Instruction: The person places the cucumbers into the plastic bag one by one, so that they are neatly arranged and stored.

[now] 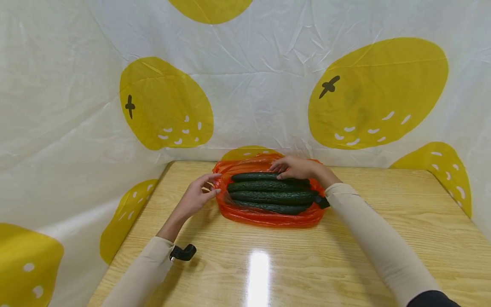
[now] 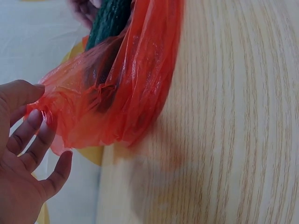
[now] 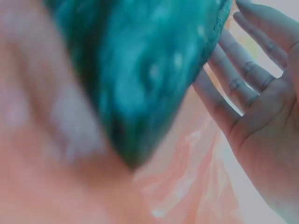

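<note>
Several dark green cucumbers (image 1: 274, 196) lie side by side in a spread red plastic bag (image 1: 268, 218) on the table. At the bag's left end is my left hand (image 1: 195, 197), thumb and fingers apart. In the left wrist view, the fingertips of that hand (image 2: 28, 154) touch the crinkled edge of the bag (image 2: 145, 70). My right hand (image 1: 297, 167) reaches over the farthest cucumber near the bag's back edge. The right wrist view shows a blurred cucumber end (image 3: 145, 84) beside the extended fingers of the right hand (image 3: 261, 107).
The wooden table (image 1: 383, 213) carries the bag near its back edge. A white sheet (image 1: 261, 102) printed with yellow fruit hangs behind and to the left. A black strap piece (image 1: 184, 252) sticks out from the left wrist.
</note>
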`<state>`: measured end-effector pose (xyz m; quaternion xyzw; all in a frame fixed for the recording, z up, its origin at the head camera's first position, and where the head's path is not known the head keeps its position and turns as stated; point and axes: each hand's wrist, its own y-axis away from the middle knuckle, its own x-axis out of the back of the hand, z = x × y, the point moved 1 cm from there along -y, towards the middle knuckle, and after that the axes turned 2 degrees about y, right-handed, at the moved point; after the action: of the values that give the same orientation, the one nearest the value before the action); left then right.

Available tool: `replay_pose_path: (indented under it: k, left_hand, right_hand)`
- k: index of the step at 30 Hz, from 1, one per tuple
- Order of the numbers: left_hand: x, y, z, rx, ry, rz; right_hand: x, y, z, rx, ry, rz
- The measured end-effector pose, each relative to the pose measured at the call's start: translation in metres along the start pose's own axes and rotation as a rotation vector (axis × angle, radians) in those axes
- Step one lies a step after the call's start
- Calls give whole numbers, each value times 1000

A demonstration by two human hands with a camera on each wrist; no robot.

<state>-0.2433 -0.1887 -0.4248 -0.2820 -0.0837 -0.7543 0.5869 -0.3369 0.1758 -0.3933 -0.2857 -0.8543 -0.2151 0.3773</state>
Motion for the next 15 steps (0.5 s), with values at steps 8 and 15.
replay_pose_path:
  k: [8, 15]
  left_hand:
    - [2, 3, 0, 8, 11, 19]
    - [5, 6, 1, 41, -8, 19]
  right_hand:
    - [3, 19, -3, 60, -26, 34]
    - [6, 48, -11, 56, -79, 52]
